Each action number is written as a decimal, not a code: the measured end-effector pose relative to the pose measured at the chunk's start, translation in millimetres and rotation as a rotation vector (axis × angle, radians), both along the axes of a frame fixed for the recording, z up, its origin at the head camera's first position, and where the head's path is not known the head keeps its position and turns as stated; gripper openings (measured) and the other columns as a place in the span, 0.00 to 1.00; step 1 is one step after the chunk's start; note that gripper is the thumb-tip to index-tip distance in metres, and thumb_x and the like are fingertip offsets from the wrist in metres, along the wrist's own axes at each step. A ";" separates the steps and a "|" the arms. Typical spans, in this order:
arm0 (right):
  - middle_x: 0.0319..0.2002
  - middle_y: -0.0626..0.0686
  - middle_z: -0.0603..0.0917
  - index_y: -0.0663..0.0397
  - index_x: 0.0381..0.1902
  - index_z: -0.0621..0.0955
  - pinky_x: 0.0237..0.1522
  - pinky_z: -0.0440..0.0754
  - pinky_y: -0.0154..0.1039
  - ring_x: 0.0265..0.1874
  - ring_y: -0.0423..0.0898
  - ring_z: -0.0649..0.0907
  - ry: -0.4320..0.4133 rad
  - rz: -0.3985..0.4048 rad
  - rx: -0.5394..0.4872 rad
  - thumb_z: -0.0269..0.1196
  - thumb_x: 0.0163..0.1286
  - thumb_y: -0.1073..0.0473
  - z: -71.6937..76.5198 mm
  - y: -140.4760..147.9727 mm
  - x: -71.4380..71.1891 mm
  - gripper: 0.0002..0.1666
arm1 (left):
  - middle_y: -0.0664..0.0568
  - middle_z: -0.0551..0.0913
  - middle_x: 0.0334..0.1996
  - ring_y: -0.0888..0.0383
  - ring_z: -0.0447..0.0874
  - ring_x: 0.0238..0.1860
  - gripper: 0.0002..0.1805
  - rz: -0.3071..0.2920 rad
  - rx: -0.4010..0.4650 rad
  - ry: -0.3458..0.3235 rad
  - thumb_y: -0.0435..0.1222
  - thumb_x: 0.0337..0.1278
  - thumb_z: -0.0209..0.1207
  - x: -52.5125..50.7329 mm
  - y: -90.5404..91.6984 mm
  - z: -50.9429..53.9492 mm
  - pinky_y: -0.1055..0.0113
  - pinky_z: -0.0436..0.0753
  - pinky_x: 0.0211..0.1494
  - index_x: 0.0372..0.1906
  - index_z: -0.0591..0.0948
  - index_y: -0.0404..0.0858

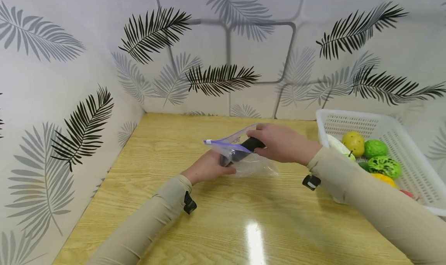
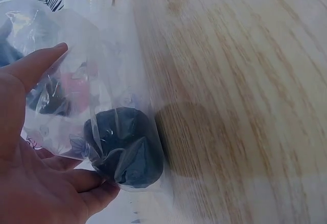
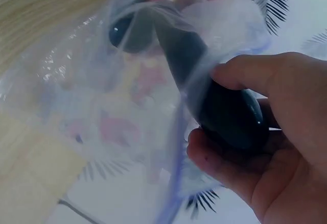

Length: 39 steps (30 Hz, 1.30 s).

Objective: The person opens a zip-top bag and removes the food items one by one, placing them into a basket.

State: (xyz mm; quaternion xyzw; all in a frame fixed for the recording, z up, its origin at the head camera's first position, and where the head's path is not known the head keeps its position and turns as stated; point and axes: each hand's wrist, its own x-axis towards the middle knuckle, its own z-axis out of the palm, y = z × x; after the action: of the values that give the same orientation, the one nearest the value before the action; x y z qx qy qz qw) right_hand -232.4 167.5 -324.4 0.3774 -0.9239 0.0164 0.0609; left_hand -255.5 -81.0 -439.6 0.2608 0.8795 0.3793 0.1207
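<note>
A clear zip bag [image 1: 258,166] with a purple seal and white slider [image 1: 208,142] is above the table, its mouth parted. My right hand [image 1: 282,143] grips one end of a long, dark eggplant [image 3: 232,114], thumb on one side and fingers on the other. The eggplant's narrower part lies inside the bag. My left hand [image 1: 209,167] holds the bag from the left, near its lower side. Inside the bag, a dark rounded lump [image 2: 127,147] shows beside the left fingertips; whether it is a separate thing I cannot tell.
To the right, a white plastic basket [image 1: 411,133] holds several fruits and vegetables, among them a yellow fruit [image 1: 353,144] and a green one [image 1: 375,149]. Leaf-patterned walls [image 1: 223,44] stand behind and left of the wooden table [image 1: 223,218].
</note>
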 end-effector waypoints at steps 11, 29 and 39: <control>0.42 0.53 0.86 0.51 0.57 0.83 0.26 0.76 0.44 0.30 0.47 0.80 0.167 -0.209 -0.052 0.71 0.64 0.49 55.3 83.7 47.4 0.25 | 0.52 0.72 0.71 0.54 0.68 0.72 0.46 -0.005 -0.021 -0.017 0.49 0.54 0.72 1.3 5.7 -1.0 0.57 0.66 0.75 0.76 0.64 0.48; 0.37 0.71 0.84 0.78 0.53 0.76 0.36 0.83 0.62 0.29 0.58 0.83 -0.182 -0.739 0.086 0.59 0.74 0.41 14.6 267.8 29.2 0.39 | 0.56 0.70 0.72 0.58 0.67 0.72 0.46 -0.012 -0.033 -0.023 0.51 0.55 0.71 -2.4 -1.2 -0.5 0.56 0.67 0.75 0.77 0.63 0.51; 0.22 0.52 0.76 0.61 0.33 0.77 0.25 0.74 0.43 0.21 0.47 0.77 -0.480 -0.730 0.183 0.53 0.76 0.38 -27.7 287.0 17.9 0.30 | 0.55 0.75 0.67 0.58 0.73 0.64 0.43 -0.001 -0.029 -0.039 0.50 0.54 0.72 2.2 1.3 -0.8 0.56 0.71 0.71 0.73 0.68 0.47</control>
State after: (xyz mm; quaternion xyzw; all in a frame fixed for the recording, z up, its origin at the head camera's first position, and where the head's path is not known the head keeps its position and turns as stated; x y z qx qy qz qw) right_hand -214.5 454.5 -352.2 0.0158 -0.9822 -0.0008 -0.1871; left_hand -253.3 -79.7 -440.5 0.2518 0.8824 0.3714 0.1417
